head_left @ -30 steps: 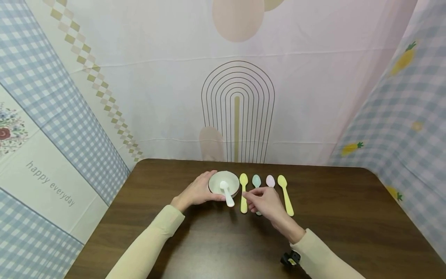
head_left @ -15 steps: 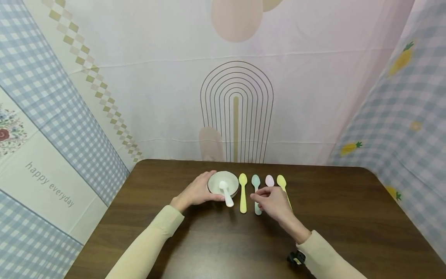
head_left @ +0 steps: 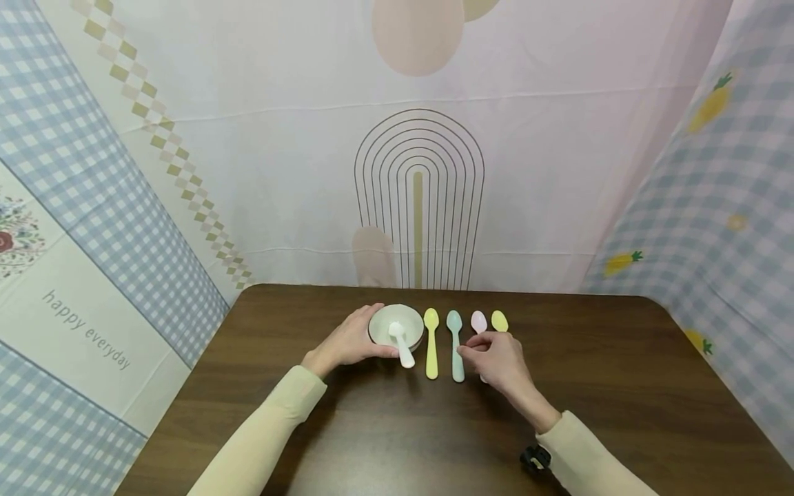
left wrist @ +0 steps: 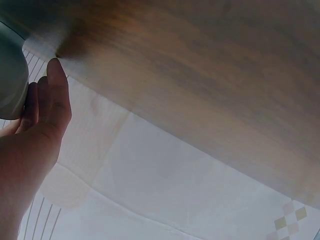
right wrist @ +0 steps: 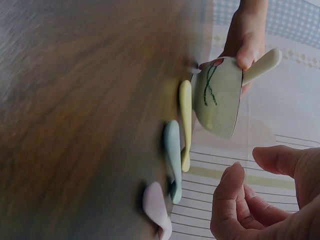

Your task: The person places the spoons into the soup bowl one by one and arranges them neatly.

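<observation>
Shifted to the right along the row since a second ago, the right hand (head_left: 501, 363) leaves the mint spoon (head_left: 455, 339) in plain sight and hangs over the handles of the pink spoon (head_left: 478, 321) and the far-right yellow spoon (head_left: 499, 321). These spoons and the left yellow spoon (head_left: 431, 348) lie side by side on the brown table (head_left: 372, 434), long axes running roughly away from the person, heads at the far end; the far-right one shows only its head. At the row's left end the bowl (head_left: 412, 320) sits mouth upward, with the white spoon (head_left: 404, 350) head down inside, its handle tilting out over the near rim and slightly right. Reaching from the left, the left hand (head_left: 352, 339) grips the bowl, thumb on the near side, fingers around the far side. Nothing is in the right hand's grasp: thumb and forefinger stand apart, the other fingers loosely bent. Both forearms slant inward from the lower corners.
</observation>
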Available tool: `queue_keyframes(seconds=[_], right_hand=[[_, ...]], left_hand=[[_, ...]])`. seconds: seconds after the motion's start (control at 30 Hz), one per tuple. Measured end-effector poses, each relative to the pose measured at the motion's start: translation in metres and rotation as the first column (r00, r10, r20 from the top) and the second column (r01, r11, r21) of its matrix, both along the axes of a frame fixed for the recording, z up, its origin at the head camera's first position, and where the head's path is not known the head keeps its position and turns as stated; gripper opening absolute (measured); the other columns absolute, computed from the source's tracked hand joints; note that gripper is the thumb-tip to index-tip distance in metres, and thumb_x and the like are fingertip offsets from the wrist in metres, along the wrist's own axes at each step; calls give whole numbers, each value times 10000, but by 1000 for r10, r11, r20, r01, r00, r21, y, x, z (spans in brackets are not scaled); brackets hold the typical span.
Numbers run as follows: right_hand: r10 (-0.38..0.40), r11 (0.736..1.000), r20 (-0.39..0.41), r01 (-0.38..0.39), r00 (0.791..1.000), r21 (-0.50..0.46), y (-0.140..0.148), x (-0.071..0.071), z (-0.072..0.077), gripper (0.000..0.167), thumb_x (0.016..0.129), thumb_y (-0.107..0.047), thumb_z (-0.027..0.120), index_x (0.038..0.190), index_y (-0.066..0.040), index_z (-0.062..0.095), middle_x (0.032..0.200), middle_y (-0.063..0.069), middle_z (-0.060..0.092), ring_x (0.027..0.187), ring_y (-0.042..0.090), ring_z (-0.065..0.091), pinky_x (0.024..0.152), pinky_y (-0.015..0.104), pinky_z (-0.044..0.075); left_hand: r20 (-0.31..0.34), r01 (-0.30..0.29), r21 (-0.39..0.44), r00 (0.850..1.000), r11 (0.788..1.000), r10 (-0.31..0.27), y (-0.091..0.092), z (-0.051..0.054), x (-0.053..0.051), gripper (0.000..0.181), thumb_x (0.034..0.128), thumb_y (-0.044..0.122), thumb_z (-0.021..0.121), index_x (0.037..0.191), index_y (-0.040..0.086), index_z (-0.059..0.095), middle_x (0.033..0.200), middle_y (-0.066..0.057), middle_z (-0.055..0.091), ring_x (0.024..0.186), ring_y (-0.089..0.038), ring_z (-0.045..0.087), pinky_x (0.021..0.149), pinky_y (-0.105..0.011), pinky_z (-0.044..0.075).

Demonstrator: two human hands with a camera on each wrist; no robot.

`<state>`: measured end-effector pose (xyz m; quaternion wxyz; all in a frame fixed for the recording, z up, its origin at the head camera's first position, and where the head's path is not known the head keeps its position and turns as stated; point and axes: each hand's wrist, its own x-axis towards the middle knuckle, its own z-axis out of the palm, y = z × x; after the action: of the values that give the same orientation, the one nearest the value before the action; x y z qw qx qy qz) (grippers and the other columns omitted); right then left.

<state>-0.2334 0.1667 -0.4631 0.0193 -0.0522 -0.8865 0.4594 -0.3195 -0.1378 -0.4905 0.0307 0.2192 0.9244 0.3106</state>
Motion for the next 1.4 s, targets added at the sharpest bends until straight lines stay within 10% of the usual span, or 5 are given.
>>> queue_keyframes(seconds=[1.4], right_hand=[[-43,982,-13,45,999,182,50,2,-21,277,915,-214,853,1027,35,800,869,116,785,770,198,645,656,302,472]], left_hand=[[-18,-1,-5,1000,1000,1,0,-2,0,1094,768,514,970,1598,2,475,1469,-184,647,1367,-354,603,1140,-543,515]])
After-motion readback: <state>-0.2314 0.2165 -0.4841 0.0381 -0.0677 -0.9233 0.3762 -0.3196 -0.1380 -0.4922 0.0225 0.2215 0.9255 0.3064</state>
